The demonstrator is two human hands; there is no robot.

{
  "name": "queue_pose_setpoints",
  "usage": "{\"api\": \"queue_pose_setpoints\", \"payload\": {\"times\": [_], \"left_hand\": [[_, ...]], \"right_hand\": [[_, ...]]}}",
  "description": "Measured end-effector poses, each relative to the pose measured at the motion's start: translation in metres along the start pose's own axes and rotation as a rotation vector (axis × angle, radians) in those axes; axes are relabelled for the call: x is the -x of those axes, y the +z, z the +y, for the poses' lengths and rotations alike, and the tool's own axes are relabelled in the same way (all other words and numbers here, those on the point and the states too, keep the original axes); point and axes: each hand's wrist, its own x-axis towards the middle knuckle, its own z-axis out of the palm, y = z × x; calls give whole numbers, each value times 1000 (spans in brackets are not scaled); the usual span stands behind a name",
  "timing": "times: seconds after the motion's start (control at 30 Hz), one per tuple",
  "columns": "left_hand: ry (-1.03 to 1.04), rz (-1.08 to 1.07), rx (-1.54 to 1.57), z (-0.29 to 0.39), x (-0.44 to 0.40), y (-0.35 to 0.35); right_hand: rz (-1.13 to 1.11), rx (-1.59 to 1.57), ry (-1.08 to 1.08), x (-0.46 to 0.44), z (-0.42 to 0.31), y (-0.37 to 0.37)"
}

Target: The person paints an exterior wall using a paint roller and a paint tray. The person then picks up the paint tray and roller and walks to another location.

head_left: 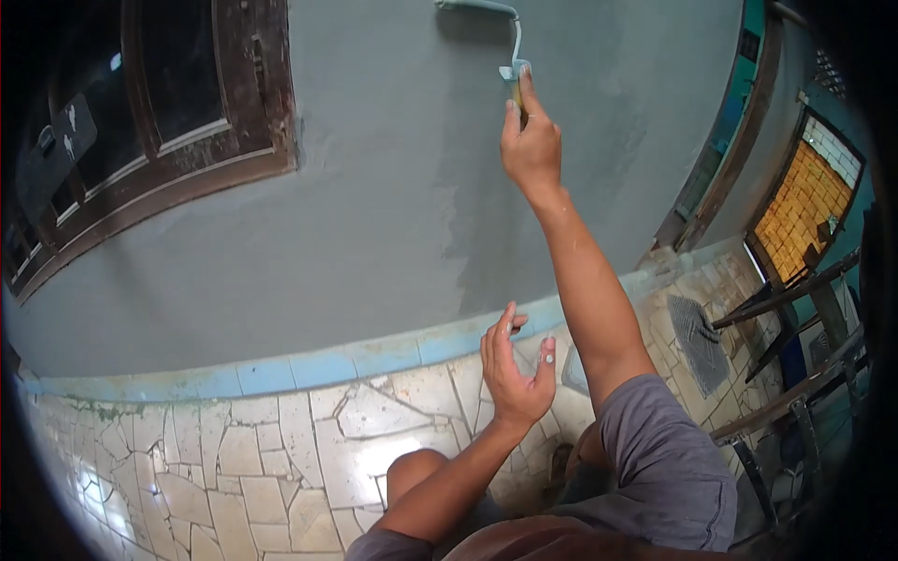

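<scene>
My right hand (pixel 533 145) is raised against the grey wall (pixel 374 224), its fingers closed round the handle of a paint roller (pixel 515 42). The roller's head lies at the top edge of the view, on or close to the wall; contact cannot be told. Below it the wall shows a darker, wet-looking patch. Lower down, my left hand (pixel 516 369) hangs in the air with fingers and thumb apart and nothing in it. A small pale spot marks its thumb.
A dark wooden window frame (pixel 234 159) stands at the left. Blue tiles (pixel 267 376) line the wall's foot above a stone-patterned floor (pixel 253 496). To the right are a grey ridged mat (pixel 697 341), dark wooden furniture (pixel 786 402) and an opening (pixel 809 201).
</scene>
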Motion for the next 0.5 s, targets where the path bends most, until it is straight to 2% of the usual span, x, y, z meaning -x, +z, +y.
{"api": "queue_pose_setpoints", "payload": {"times": [0.07,0.17,0.27,0.33,0.4,0.43,0.47,0.5], "left_hand": [[24,-38,22,2,5,-1],[55,-85,7,6,10,0],[82,-117,18,3,15,0],[96,-115,23,-2,14,5],[69,-99,85,-8,16,10],[37,-116,47,-10,16,12],[26,-126,41,-11,15,14],[15,-186,27,-13,15,15]], "right_hand": [[53,-58,-60,36,20,13],[94,-160,-29,81,32,19],[100,-162,52,163,49,20],[-36,-264,342,237,58,16],[-47,-271,357,325,53,6],[-49,-269,374,333,54,8],[-54,-263,390,361,55,-28],[-62,-256,408,362,48,4]]}}
